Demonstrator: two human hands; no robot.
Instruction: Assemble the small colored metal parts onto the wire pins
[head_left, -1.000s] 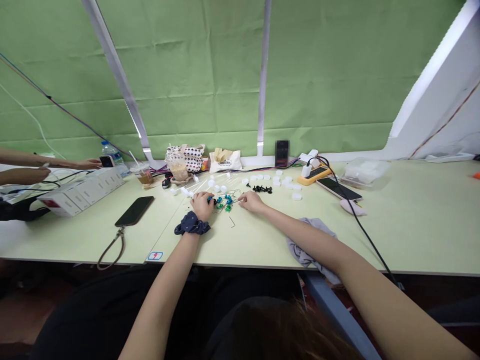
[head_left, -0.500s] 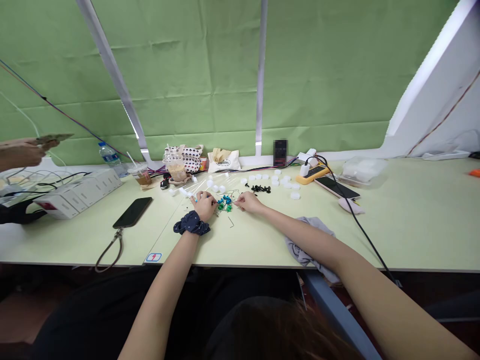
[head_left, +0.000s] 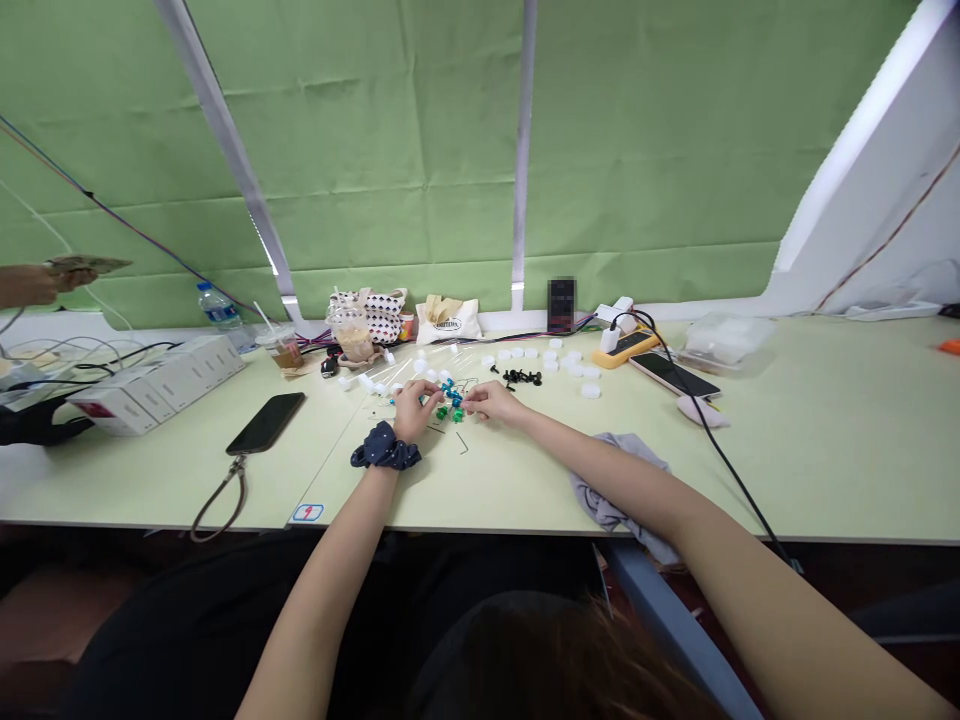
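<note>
My left hand [head_left: 414,408], a dark dotted scrunchie [head_left: 385,446] on its wrist, is at the left edge of a small pile of blue parts [head_left: 453,394] and green parts [head_left: 457,414]. Its thumb and fingers are drawn together by the blue ones; what is between them is too small to name. From the other side, my right hand [head_left: 493,402] pinches at the pile, its fingertips close to the green parts. Whatever it holds is hidden. A small L-shaped hex key [head_left: 463,444] lies just in front of the pile.
Black screw-like pieces [head_left: 523,378] and several white round caps [head_left: 590,391] lie behind my hands. A phone [head_left: 266,424] with a strap rests left; another phone [head_left: 675,375] and a yellow power strip [head_left: 624,347] are right. Grey cloth [head_left: 600,495] lies under my right forearm. Another person's hand [head_left: 37,285] shows far left.
My left hand has shifted slightly, its thumb now showing more clearly. My right hand's fingertips have moved a little left and down. The other person's hand has drawn back left.
</note>
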